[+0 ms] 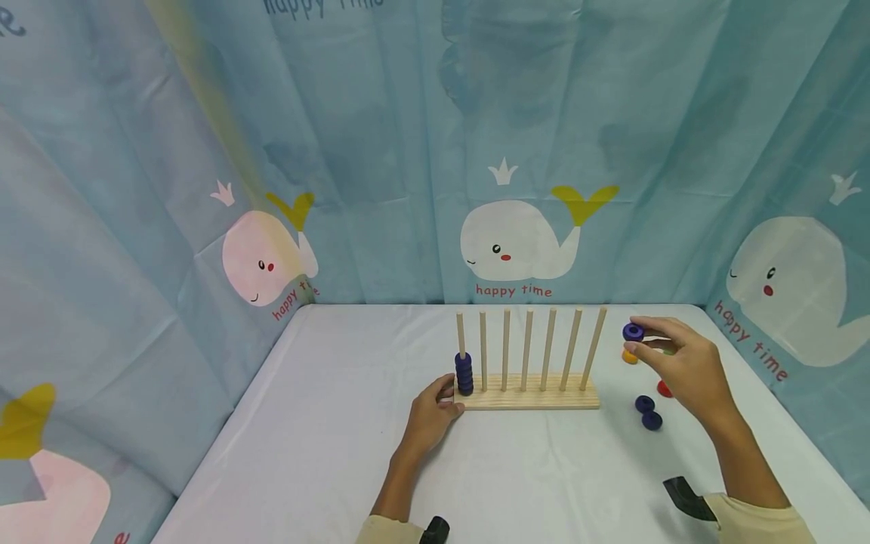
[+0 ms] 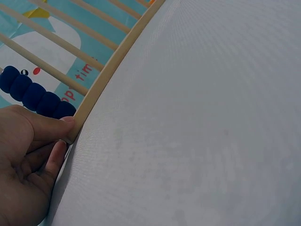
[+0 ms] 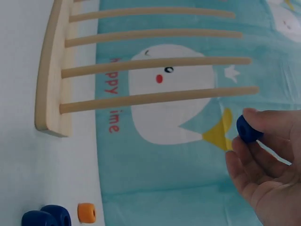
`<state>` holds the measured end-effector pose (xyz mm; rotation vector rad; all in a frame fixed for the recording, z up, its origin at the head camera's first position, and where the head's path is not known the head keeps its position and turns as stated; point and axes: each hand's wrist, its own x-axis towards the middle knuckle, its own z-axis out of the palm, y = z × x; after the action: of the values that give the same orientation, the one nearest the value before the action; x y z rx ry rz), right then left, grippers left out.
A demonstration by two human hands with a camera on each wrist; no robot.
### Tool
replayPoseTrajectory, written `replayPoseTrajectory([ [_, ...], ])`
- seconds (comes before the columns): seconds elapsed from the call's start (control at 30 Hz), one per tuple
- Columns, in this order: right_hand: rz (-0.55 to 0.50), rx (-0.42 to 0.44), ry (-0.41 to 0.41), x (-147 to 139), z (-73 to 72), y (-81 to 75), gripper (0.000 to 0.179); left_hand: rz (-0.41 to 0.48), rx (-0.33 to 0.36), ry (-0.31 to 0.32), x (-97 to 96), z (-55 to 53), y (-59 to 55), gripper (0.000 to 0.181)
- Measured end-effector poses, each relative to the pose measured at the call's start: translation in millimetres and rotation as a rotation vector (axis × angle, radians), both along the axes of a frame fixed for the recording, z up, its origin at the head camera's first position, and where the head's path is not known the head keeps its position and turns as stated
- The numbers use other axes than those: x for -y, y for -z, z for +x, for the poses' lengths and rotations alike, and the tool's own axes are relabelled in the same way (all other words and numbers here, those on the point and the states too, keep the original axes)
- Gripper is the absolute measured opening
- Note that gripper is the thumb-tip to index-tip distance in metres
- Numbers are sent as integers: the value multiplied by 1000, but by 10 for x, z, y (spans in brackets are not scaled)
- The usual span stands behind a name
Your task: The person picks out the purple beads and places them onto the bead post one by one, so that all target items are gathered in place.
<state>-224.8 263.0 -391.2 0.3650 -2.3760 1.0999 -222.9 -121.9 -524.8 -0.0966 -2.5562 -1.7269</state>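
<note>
A wooden peg rack (image 1: 526, 400) with several upright rods stands on the white table. Its leftmost rod carries a stack of several dark blue beads (image 1: 464, 374); the other rods are bare. My left hand (image 1: 432, 415) grips the left end of the base, thumb at the front edge, as the left wrist view also shows. To the right of the rack, my right hand (image 1: 686, 366) pinches one dark blue bead (image 3: 248, 129) between thumb and fingers, raised above the table. The bead's hole shows in the head view, and it is apart from the rods.
Two loose dark blue beads (image 1: 648, 412) lie right of the rack, touching or nearly so. A red bead (image 1: 664, 389) and an orange bead (image 1: 630, 357) lie near the right hand, which partly covers a green one. A blue whale-print curtain (image 1: 408, 151) surrounds the table.
</note>
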Motion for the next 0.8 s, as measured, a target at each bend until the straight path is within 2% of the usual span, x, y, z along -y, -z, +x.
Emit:
replayPoseTrajectory([
  [0.8, -60, -76, -82, 248, 53, -281, 46, -9, -5, -1, -4, -2, 1, 58],
])
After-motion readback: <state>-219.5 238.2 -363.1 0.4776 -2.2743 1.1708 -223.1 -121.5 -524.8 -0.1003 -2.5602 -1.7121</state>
